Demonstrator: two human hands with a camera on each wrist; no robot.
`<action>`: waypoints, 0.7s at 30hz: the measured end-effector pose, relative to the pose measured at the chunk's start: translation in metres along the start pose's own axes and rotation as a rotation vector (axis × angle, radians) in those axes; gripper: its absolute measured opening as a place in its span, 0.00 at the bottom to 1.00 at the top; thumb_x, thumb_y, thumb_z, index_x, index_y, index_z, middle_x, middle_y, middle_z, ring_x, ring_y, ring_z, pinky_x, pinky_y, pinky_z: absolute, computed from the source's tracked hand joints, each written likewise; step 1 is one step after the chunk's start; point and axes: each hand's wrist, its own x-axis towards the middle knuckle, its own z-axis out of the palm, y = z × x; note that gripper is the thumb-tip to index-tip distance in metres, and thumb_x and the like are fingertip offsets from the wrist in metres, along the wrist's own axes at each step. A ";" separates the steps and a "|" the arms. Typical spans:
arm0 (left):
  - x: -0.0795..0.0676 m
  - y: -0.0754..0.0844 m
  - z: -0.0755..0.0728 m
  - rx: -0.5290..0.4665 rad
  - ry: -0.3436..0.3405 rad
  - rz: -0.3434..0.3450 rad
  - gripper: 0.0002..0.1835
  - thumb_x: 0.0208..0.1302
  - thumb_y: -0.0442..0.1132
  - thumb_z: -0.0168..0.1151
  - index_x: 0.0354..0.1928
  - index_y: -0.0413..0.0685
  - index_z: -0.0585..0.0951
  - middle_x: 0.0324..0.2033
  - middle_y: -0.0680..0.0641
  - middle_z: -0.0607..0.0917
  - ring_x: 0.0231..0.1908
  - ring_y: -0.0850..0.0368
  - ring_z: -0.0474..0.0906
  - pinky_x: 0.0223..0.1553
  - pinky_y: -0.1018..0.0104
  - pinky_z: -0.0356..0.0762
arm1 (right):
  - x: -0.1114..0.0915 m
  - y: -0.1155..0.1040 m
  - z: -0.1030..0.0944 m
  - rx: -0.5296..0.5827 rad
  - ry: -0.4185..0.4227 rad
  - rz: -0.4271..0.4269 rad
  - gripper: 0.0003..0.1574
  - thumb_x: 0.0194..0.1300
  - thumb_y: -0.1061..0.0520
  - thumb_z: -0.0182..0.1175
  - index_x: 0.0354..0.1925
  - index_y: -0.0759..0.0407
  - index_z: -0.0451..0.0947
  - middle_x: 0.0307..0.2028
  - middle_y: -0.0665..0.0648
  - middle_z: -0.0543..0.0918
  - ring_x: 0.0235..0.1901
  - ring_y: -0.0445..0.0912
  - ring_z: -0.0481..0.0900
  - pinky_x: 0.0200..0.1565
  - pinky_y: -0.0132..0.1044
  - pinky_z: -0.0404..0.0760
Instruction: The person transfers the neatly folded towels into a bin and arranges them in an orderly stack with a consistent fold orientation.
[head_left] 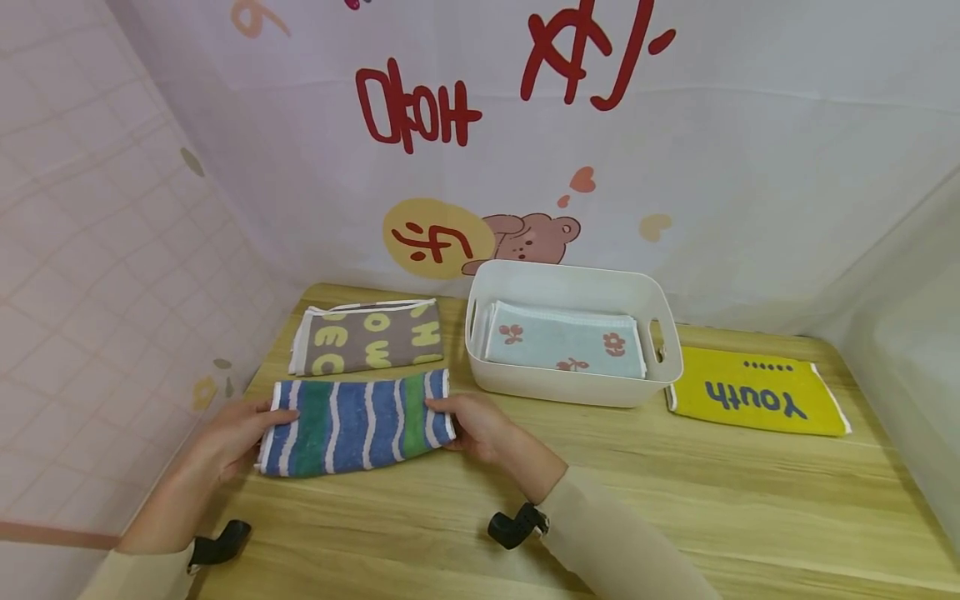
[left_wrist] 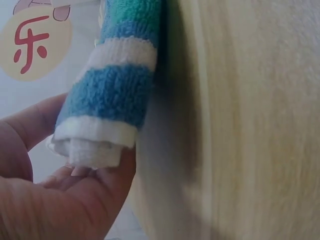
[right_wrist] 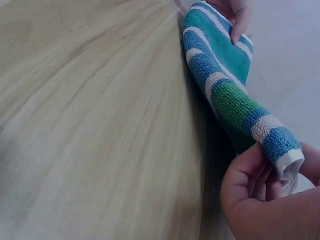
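A folded towel point(head_left: 360, 423) with blue, green and white wavy stripes is held at both ends, just over the front left of the table. My left hand point(head_left: 238, 433) pinches its left end, thumb on top and fingers beneath. At the opposite end my right hand point(head_left: 480, 427) grips the edge in the same way. In the left wrist view the towel's white hem point(left_wrist: 95, 131) lies between thumb and fingers. The right wrist view shows the rolled fold of the striped towel point(right_wrist: 232, 102) along its near side, with a dark shadow under it.
Behind the striped towel lies a folded grey-brown towel point(head_left: 375, 337) with yellow letters. A white plastic basket point(head_left: 570, 392) at the back middle holds a folded pale blue towel point(head_left: 558, 340). A yellow towel point(head_left: 757, 392) lies to its right. Printed cloth walls point(head_left: 720, 167) border the wooden table point(head_left: 675, 500).
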 end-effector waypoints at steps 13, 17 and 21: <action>-0.018 0.014 -0.009 0.004 0.050 0.031 0.33 0.82 0.42 0.53 0.73 0.23 0.57 0.38 0.57 0.87 0.37 0.61 0.85 0.40 0.62 0.87 | -0.023 -0.014 0.005 -0.114 0.087 -0.138 0.16 0.74 0.59 0.64 0.52 0.72 0.83 0.35 0.54 0.89 0.33 0.42 0.87 0.41 0.37 0.87; -0.023 0.017 -0.011 -0.011 0.068 0.035 0.27 0.82 0.43 0.53 0.70 0.28 0.64 0.37 0.57 0.86 0.36 0.60 0.85 0.38 0.63 0.87 | -0.031 -0.021 0.006 -0.149 0.090 -0.172 0.16 0.73 0.59 0.65 0.51 0.72 0.83 0.36 0.56 0.90 0.34 0.43 0.88 0.41 0.37 0.87; -0.026 0.019 -0.009 -0.054 0.088 0.062 0.16 0.81 0.43 0.55 0.61 0.39 0.73 0.35 0.56 0.87 0.34 0.60 0.85 0.37 0.63 0.86 | -0.038 -0.029 0.007 -0.224 0.099 -0.215 0.15 0.72 0.58 0.67 0.48 0.69 0.85 0.35 0.56 0.89 0.32 0.44 0.87 0.40 0.38 0.87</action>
